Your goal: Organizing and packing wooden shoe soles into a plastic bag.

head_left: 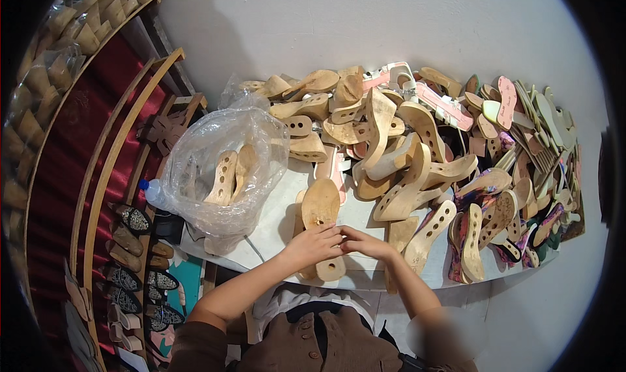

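Over a pale wooden shoe sole (320, 197) at the table's near edge, my two hands meet fingertip to fingertip. My left hand (314, 245) comes across the sole with its fingers stretched to the right. Reaching from the other side, my right hand (362, 243) has its fingers extended to the left. No held thing shows in either hand; anything small between the fingertips is hidden. Below the hands, a wooden heel end (331, 269) with a hole sticks out toward me. The middle of the sole is covered by my hands.
Wooden wedge soles (379, 127) pile up along the wall. A clear plastic bag (261, 166) holding soles lies at left, beside a bottle (156, 194). Colourfully covered heels (484, 181) and stacked flat insoles (529, 147) crowd the right. Racked shoes (124, 279) stand at far left.
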